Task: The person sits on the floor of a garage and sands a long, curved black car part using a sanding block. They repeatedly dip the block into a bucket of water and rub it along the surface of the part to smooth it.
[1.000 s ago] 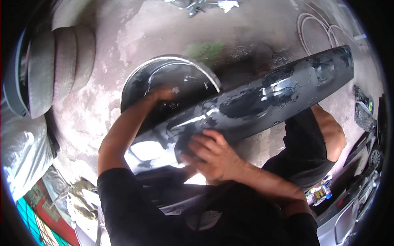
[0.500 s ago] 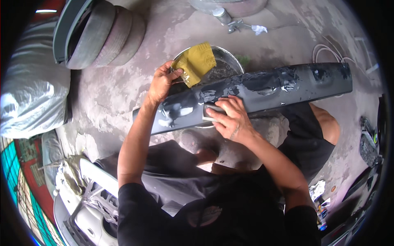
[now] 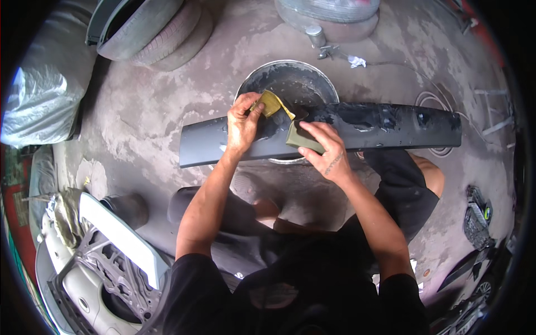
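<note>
A long dark-grey car panel (image 3: 206,140) with glossy wet patches lies crosswise in front of me, over the near part of a round basin (image 3: 261,77). My left hand (image 3: 242,124) pinches a yellow sheet of sandpaper (image 3: 270,104), which is bent over just above the panel's far edge. Close by on the right, my right hand (image 3: 331,152) holds an olive-grey sanding block (image 3: 304,139) between thumb and fingers. The block is tilted, one end near the sandpaper's lower corner. Whether it touches the panel I cannot tell.
Tyres (image 3: 167,39) are stacked at the far left, beside a silver-covered bulk (image 3: 42,106). A spray gun (image 3: 317,40) with a hose lies on the floor near more tyres (image 3: 335,14). Car parts (image 3: 106,262) lie at the near left. My knees are below the panel.
The sandpaper, spread out above the basin before, is now bent and nearer the right hand. The sanding block has turned from lying on the panel to a tilt. The view has shifted.
</note>
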`<state>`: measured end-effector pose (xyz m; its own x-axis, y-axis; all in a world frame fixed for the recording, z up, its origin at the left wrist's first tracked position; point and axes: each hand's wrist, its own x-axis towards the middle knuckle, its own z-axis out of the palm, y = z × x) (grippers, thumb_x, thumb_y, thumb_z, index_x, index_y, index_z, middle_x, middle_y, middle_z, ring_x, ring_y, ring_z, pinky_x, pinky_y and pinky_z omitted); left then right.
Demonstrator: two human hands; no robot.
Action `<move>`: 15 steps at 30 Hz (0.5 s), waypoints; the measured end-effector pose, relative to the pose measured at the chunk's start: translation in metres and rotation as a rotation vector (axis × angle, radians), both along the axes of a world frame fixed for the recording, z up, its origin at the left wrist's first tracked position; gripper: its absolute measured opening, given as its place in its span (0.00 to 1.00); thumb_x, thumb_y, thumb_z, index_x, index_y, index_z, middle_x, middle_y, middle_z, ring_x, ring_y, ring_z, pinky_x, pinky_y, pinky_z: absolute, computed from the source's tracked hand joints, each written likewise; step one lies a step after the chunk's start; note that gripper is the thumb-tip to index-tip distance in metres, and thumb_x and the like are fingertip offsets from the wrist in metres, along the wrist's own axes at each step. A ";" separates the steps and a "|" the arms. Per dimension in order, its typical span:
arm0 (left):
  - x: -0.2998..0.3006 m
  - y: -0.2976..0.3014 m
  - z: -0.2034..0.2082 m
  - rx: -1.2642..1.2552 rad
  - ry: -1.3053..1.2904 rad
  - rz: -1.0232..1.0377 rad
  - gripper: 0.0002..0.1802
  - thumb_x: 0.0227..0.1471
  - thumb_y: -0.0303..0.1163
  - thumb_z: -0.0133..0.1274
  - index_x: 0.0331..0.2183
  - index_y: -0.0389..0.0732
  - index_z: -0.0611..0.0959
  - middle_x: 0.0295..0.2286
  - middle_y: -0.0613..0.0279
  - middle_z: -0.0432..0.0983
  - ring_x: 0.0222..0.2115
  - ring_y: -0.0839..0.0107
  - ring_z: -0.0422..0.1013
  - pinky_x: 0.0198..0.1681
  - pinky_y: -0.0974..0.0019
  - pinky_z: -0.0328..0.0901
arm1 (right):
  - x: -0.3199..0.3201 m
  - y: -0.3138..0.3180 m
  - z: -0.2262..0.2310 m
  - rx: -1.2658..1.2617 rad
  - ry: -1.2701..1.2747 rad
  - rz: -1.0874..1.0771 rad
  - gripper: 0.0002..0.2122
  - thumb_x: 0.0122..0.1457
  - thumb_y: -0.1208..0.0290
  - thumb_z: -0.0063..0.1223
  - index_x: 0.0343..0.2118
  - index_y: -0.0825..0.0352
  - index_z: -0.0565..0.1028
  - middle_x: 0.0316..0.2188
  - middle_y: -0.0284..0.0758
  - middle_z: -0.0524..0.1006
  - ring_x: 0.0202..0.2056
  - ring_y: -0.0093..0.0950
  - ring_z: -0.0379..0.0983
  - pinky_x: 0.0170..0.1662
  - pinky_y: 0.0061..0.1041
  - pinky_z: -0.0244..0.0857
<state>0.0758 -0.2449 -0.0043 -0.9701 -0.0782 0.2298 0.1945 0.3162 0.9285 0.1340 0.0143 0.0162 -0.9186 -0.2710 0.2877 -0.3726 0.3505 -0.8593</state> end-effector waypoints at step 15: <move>-0.003 -0.007 0.026 0.156 -0.204 -0.006 0.34 0.54 0.16 0.48 0.64 0.33 0.73 0.50 0.53 0.82 0.51 0.66 0.77 0.58 0.64 0.68 | -0.109 -0.068 0.021 -0.110 -0.160 0.254 0.25 0.61 0.67 0.68 0.59 0.71 0.79 0.55 0.43 0.81 0.58 0.35 0.77 0.62 0.31 0.67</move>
